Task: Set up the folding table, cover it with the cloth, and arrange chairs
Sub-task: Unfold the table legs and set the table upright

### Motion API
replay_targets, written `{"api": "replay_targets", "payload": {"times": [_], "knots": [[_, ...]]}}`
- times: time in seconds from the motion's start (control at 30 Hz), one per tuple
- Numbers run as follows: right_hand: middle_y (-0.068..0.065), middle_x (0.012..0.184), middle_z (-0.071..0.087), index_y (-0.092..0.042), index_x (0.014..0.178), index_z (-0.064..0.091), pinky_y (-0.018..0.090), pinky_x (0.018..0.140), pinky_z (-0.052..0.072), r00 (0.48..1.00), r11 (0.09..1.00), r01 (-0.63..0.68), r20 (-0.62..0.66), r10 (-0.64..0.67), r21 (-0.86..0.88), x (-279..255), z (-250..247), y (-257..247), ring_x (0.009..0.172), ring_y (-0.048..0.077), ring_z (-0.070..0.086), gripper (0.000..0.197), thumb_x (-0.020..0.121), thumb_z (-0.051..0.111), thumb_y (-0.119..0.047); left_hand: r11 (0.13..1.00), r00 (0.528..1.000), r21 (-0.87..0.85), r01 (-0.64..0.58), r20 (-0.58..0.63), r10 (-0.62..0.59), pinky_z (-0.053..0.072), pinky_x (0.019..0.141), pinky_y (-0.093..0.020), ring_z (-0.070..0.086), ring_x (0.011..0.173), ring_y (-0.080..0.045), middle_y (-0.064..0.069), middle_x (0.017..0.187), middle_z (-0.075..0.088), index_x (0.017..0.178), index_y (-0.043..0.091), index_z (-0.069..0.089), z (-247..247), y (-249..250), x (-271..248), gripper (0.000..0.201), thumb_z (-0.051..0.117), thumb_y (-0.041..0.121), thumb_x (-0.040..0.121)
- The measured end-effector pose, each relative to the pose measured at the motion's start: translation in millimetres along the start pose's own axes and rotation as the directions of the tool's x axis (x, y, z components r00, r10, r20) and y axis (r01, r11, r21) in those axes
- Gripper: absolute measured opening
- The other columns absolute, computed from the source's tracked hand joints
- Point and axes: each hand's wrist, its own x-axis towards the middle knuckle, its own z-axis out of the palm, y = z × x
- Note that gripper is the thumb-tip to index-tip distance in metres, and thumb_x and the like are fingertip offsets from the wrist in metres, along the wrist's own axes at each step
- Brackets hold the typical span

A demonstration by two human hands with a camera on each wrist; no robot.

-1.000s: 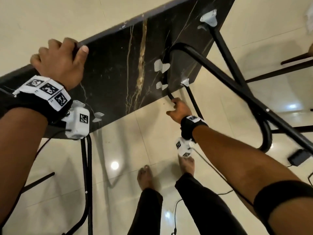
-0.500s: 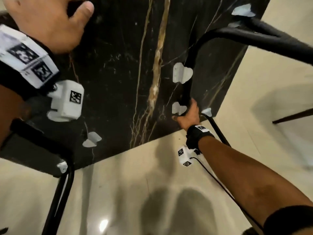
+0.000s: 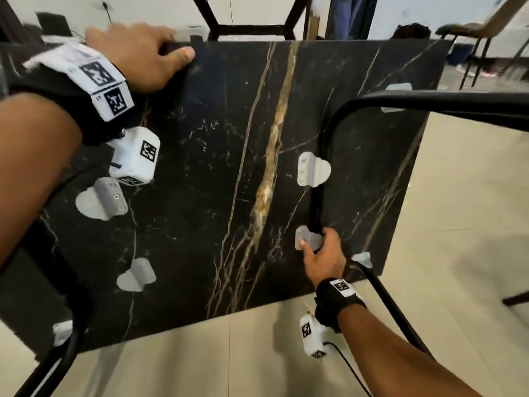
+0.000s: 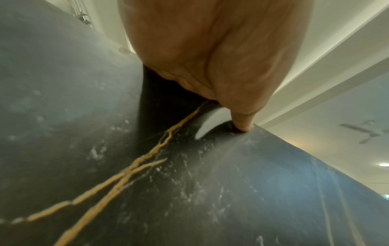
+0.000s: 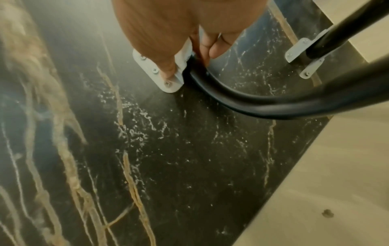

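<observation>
Black wristbands (image 3: 337, 296), white tagged cameras (image 3: 310, 336)

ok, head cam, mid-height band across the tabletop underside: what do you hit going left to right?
Left forearm → left wrist camera → gold vein → white bracket → black leg tube → tabletop's right edge → floor.
</observation>
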Motion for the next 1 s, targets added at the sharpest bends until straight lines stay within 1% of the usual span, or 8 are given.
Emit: {"api": "replay_targets", "payload": {"times": [0.2, 0.27, 0.33, 0.47, 0.57, 0.67, 0.87, 1.0], "knots": [[0.011, 0.112, 0.065, -0.008, 0.116, 0.057, 0.038, 0.093, 0.048, 1.0, 1.0, -0.011, 0.023, 0.011, 0.004, 4.0, -1.5, -11.2, 0.107, 0.032, 0.062, 0.043, 0.08, 0.08, -0.016, 0.999, 1.0, 0.051, -0.015, 0.02, 0.014, 0.038, 0.096, -0.058, 0.056, 0.109, -0.044, -0.016, 0.118, 0.062, 0.112, 0.029, 0.053, -8.4, -4.4, 3.4, 0.066, 0.021, 0.08, 0.084], [0.01, 0.109, 0.063, -0.009, 0.113, 0.056, 0.042, 0.094, 0.05, 0.999, 1.0, 0.008, 0.049, -0.008, 0.01, 5.8, 1.5, -8.6, 0.105, 0.032, 0.062, 0.042, 0.079, 0.08, -0.015, 0.999, 0.999, 0.043, -0.019, 0.037, 0.017, 0.034, 0.099, -0.06, 0.053, 0.114, -0.044, -0.016, 0.122, 0.06, 0.113, 0.029, 0.053, -6.2, -6.1, 5.1, 0.063, 0.023, 0.078, 0.086], [0.007, 0.11, 0.062, -0.011, 0.113, 0.055, 0.05, 0.095, 0.048, 0.997, 1.0, 0.025, 0.068, -0.024, -0.013, 7.6, 1.4, -8.7, 0.106, 0.032, 0.061, 0.042, 0.079, 0.079, -0.018, 0.999, 0.999, 0.035, -0.005, 0.04, 0.003, 0.033, 0.1, -0.06, 0.053, 0.114, -0.044, -0.015, 0.122, 0.06, 0.114, 0.028, 0.054, -6.0, -5.4, 5.3, 0.062, 0.024, 0.076, 0.088], [0.002, 0.118, 0.06, -0.016, 0.124, 0.052, 0.049, 0.097, 0.045, 0.994, 0.994, 0.073, 0.085, -0.066, -0.086, 18.2, -14.6, -23.6, 0.111, 0.026, 0.059, 0.057, 0.077, 0.079, -0.035, 0.999, 1.0, 0.044, 0.0, 0.02, -0.001, 0.031, 0.1, -0.061, 0.052, 0.114, -0.045, -0.017, 0.12, 0.06, 0.116, 0.025, 0.055, -4.0, -5.6, 4.0, 0.061, 0.026, 0.072, 0.091], [-0.006, 0.119, 0.057, -0.027, 0.132, 0.046, 0.043, 0.093, 0.051, 0.994, 0.988, 0.112, -0.002, -0.112, 0.111, 35.8, -30.3, -61.2, 0.108, 0.015, 0.058, 0.071, 0.074, 0.075, -0.055, 0.999, 1.0, 0.04, 0.015, 0.015, -0.015, 0.031, 0.101, -0.062, 0.052, 0.114, -0.045, -0.017, 0.12, 0.059, 0.117, 0.024, 0.054, -3.6, -6.8, 3.0, 0.063, 0.026, 0.073, 0.091], [-0.011, 0.117, 0.051, -0.029, 0.13, 0.048, 0.032, 0.089, 0.051, 0.989, 0.958, 0.143, -0.077, -0.127, 0.251, 54.1, -42.7, -100.3, 0.105, 0.01, 0.056, 0.066, 0.077, 0.074, -0.057, 0.999, 1.0, 0.036, 0.009, 0.002, -0.009, 0.032, 0.1, -0.064, 0.052, 0.112, -0.045, -0.018, 0.116, 0.06, 0.116, 0.023, 0.055, -1.2, -5.3, 2.2, 0.064, 0.025, 0.074, 0.09], [-0.003, 0.108, 0.062, -0.021, 0.112, 0.06, 0.034, 0.087, 0.054, 0.979, 0.937, 0.104, -0.203, -0.037, 0.334, 69.5, -43.6, -119.5, 0.093, 0.012, 0.061, 0.05, 0.077, 0.078, -0.051, 0.999, 1.0, 0.041, 0.017, -0.018, -0.016, 0.026, 0.102, -0.063, 0.049, 0.115, -0.045, -0.019, 0.119, 0.057, 0.119, 0.021, 0.054, -3.0, -4.6, -5.6, 0.062, 0.026, 0.07, 0.092], [-0.006, 0.106, 0.06, -0.016, 0.117, 0.065, 0.024, 0.084, 0.046, 0.964, 0.955, 0.146, -0.252, -0.08, 0.257, 68.8, -45.1, -119.1, 0.092, 0.007, 0.055, 0.05, 0.081, 0.077, -0.047, 0.999, 1.0, 0.034, 0.011, -0.018, -0.011, 0.026, 0.102, -0.061, 0.048, 0.115, -0.044, -0.019, 0.119, 0.056, 0.12, 0.02, 0.053, -3.9, -1.9, -6.0, 0.062, 0.026, 0.069, 0.093]]}}
